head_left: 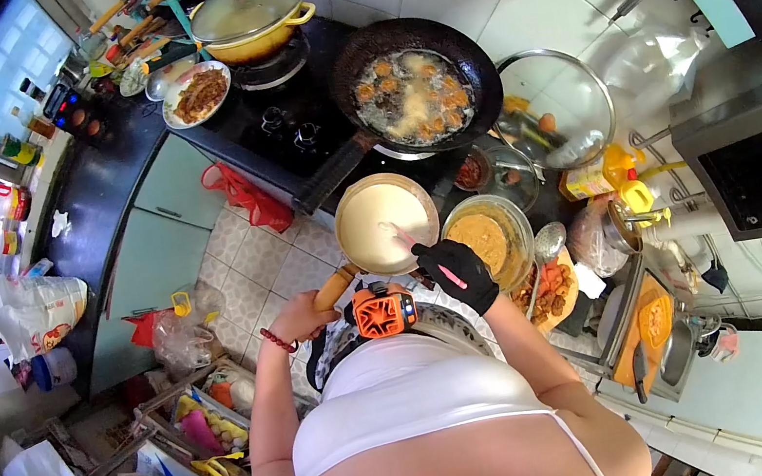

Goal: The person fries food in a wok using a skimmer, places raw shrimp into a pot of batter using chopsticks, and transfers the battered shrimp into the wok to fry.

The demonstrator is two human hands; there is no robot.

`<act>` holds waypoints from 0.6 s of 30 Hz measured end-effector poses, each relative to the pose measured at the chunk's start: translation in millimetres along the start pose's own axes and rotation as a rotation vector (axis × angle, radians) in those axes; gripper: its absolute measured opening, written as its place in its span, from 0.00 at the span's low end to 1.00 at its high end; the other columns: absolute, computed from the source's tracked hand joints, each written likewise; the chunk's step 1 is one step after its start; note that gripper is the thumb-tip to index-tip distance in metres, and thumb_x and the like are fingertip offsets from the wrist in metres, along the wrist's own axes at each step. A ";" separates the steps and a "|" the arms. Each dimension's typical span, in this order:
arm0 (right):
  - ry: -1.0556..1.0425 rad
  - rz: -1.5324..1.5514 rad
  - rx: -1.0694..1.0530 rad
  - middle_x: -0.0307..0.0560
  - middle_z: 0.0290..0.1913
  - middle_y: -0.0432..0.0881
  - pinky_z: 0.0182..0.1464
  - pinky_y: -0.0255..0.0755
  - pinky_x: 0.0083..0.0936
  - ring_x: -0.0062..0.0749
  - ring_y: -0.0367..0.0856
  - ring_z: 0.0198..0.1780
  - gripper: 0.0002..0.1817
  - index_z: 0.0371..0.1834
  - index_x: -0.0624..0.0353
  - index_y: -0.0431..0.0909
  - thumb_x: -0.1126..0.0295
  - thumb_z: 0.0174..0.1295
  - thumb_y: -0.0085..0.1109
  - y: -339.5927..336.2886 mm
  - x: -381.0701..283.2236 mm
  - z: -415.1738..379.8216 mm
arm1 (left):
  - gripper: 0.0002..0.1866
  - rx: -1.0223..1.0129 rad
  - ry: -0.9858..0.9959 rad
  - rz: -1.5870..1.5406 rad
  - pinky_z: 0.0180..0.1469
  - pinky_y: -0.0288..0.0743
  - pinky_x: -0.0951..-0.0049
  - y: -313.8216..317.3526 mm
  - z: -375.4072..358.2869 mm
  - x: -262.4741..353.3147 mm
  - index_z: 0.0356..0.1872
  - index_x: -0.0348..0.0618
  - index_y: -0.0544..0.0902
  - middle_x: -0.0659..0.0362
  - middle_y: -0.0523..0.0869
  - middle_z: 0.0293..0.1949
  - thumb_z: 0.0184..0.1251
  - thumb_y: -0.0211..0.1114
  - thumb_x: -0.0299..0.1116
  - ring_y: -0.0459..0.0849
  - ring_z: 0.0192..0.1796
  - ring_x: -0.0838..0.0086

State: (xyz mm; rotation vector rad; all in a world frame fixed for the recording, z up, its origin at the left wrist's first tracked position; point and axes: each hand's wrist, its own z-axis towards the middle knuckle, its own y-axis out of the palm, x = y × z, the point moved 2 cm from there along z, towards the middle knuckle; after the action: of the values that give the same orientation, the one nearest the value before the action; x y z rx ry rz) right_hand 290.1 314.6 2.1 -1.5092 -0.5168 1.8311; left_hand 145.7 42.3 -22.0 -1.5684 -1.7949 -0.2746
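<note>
My left hand (297,317), bare with a red bead bracelet at the wrist, is closed on the wooden handle of a saucepan (344,234) of pale, creamy batter (381,221). My right hand (459,276), in a black glove, grips a pink-handled utensil (400,235) whose far end dips into the batter. I cannot make out the shape of that end. To the right of the saucepan stands a glass bowl (526,234) of orange-brown mixture. Beyond the saucepan, a black wok (346,71) holds bubbling oil with several browned pieces and a pale streak of batter.
A yellow lidded pot (259,47) stands on the back left burner beside a plate of browned food (200,95). The wok's handle (332,171) juts toward me. A glass lid (553,104) leans on the wall, with an oil bottle (603,173) nearby. A knife (640,372) lies at right.
</note>
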 end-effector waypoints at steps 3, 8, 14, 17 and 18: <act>-0.042 0.025 0.028 0.49 0.30 0.81 0.32 0.73 0.36 0.43 0.79 0.32 0.12 0.42 0.58 0.81 0.69 0.54 0.61 7.8 8.4 -2.7 | 0.18 -0.002 -0.012 -0.005 0.19 0.71 0.75 -2.1 -4.9 7.0 0.31 0.37 0.77 0.60 0.79 0.16 0.51 0.69 0.43 0.78 0.16 0.76; -0.181 -0.211 -0.063 0.45 0.24 0.76 0.28 0.70 0.35 0.41 0.76 0.28 0.10 0.35 0.58 0.81 0.65 0.52 0.62 -1.4 -18.7 5.3 | 0.17 -0.002 0.000 -0.054 0.17 0.70 0.75 -0.6 -2.8 4.7 0.30 0.37 0.77 0.61 0.78 0.15 0.50 0.69 0.41 0.77 0.15 0.76; -0.160 -0.193 -0.099 0.45 0.29 0.81 0.29 0.73 0.33 0.39 0.79 0.29 0.08 0.34 0.56 0.82 0.69 0.50 0.64 -3.5 -25.2 8.7 | 0.16 -0.001 -0.025 -0.065 0.17 0.69 0.75 -0.9 -4.6 8.8 0.30 0.38 0.76 0.61 0.77 0.15 0.50 0.69 0.40 0.76 0.15 0.76; -0.230 -0.119 -0.078 0.47 0.32 0.82 0.32 0.74 0.34 0.41 0.80 0.31 0.07 0.35 0.56 0.82 0.70 0.52 0.62 -5.1 -18.4 3.7 | 0.16 -0.014 -0.025 -0.048 0.17 0.69 0.75 -3.9 -7.3 13.8 0.30 0.38 0.76 0.61 0.77 0.15 0.50 0.68 0.40 0.76 0.15 0.76; -0.172 -0.097 -0.053 0.47 0.33 0.82 0.32 0.74 0.34 0.41 0.80 0.31 0.07 0.35 0.56 0.82 0.70 0.52 0.62 -8.3 -18.2 2.5 | 0.16 -0.020 -0.023 -0.046 0.17 0.69 0.75 -4.4 -7.3 13.8 0.30 0.38 0.76 0.61 0.77 0.15 0.50 0.68 0.40 0.76 0.15 0.76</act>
State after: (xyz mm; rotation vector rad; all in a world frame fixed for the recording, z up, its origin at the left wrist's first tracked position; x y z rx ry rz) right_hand 291.3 307.4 20.9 -1.3429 -0.7137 1.8936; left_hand 144.4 47.6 -6.7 -1.5513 -1.8529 -0.2981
